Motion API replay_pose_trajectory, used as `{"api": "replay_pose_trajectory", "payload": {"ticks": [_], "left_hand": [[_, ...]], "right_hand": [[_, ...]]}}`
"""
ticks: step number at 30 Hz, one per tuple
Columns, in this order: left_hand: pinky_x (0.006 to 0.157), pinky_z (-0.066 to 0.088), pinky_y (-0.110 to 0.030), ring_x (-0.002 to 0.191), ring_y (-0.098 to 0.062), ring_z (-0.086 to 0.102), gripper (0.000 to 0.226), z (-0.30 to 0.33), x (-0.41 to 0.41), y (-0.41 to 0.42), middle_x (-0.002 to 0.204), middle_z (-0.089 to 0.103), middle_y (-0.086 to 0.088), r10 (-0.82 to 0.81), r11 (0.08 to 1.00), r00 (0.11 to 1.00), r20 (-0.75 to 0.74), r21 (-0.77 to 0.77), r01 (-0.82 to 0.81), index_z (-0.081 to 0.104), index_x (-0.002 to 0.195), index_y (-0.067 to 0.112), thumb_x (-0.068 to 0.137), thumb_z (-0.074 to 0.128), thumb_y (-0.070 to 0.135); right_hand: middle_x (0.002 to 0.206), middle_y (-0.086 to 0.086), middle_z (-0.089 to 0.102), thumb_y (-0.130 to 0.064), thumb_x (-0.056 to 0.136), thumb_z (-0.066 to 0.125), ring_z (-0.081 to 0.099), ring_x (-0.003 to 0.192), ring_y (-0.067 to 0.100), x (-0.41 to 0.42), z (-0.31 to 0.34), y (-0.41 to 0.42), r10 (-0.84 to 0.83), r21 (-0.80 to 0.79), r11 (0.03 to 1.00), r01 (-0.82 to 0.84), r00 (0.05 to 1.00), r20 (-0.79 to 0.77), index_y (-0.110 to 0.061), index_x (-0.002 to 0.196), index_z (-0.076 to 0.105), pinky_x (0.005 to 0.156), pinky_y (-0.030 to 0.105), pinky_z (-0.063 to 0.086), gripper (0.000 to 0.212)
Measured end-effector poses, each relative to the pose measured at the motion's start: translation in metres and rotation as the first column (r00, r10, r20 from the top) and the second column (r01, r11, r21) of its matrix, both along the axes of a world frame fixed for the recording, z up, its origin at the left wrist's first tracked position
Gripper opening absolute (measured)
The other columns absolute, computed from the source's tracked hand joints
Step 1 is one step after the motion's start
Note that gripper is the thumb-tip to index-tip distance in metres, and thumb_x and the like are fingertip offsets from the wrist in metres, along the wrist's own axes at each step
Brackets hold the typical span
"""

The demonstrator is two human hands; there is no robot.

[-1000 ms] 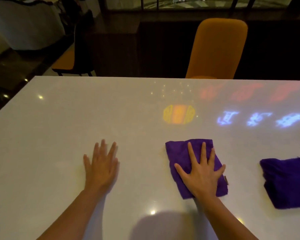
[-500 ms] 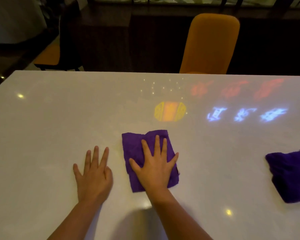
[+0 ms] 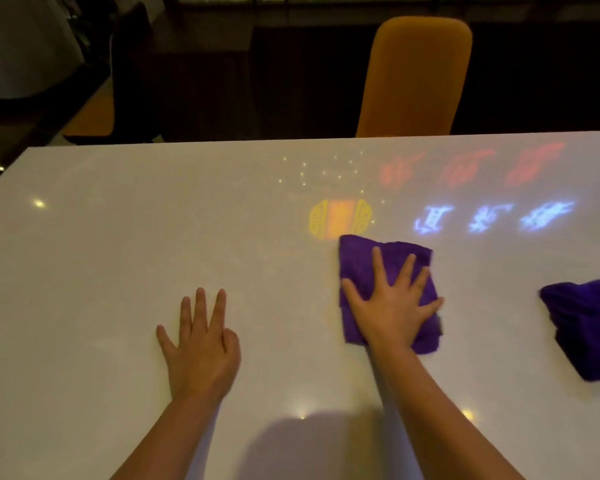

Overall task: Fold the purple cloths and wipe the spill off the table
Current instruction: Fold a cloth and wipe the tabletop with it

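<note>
A folded purple cloth (image 3: 359, 263) lies on the white table (image 3: 118, 244), right of centre. My right hand (image 3: 390, 306) presses flat on it with fingers spread, palm covering its near half. My left hand (image 3: 200, 344) rests flat on the bare table to the left, holding nothing. A second purple cloth (image 3: 589, 327), loosely bunched, sits near the right edge of the view, apart from both hands. I cannot make out any spill on the glossy surface.
Coloured light reflections mark the table: a yellow patch (image 3: 340, 219) just beyond the cloth, with blue and red shapes to its right. An orange chair (image 3: 416, 77) stands behind the far table edge. A dark chair is at the far left.
My right hand slid the cloth left toward my left hand, then back right and slightly farther away. My left hand stayed flat in place.
</note>
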State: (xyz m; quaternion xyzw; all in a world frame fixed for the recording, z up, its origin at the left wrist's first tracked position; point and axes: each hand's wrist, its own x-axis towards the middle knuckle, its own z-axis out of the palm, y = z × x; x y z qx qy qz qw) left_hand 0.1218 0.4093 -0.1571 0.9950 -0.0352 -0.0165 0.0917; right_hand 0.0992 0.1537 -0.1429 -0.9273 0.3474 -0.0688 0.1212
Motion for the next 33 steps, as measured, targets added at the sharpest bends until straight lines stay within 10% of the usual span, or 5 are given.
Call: {"api": "replay_pose_trajectory", "payload": {"ticks": [7,21,33], "left_hand": [[0.113,0.008,-0.058,0.146,-0.024,-0.001,0.061,-0.003,0.0,0.002,0.159,0.001,-0.003,-0.021,0.997,0.999,0.027,0.069,0.019,-0.005,0.146,0.031,0.093,0.023,0.039],[0.114,0.002,-0.056,0.146,-0.018,-0.007,0.059,0.003,-0.002,0.001,0.159,-0.005,0.002,-0.009,1.0,1.0,-0.006,-0.011,0.009,-0.007,0.145,0.035,0.093,0.021,0.033],[0.113,0.005,-0.058,0.146,-0.025,-0.005,0.064,-0.004,0.0,0.0,0.159,-0.004,-0.004,-0.011,0.998,1.0,0.015,0.07,0.01,-0.015,0.143,0.032,0.092,0.023,0.04]], "right_hand": [[0.157,0.01,0.012,-0.073,0.073,0.034,0.0,0.145,0.034,0.024,-0.004,0.133,0.363,0.024,0.93,-0.366,0.928,0.081,-0.039,0.14,0.022,0.101,0.063,-0.021,0.076],[0.158,0.012,0.007,-0.071,0.077,0.038,-0.001,0.145,0.031,-0.013,0.0,-0.03,-0.089,-0.007,0.996,0.089,0.996,0.005,-0.035,0.144,0.017,0.109,0.066,0.004,0.08],[0.157,0.012,0.012,-0.071,0.074,0.031,0.0,0.145,0.034,0.007,-0.006,0.101,0.227,0.043,0.972,-0.23,0.972,0.059,-0.034,0.144,0.016,0.109,0.064,-0.004,0.08]]}}
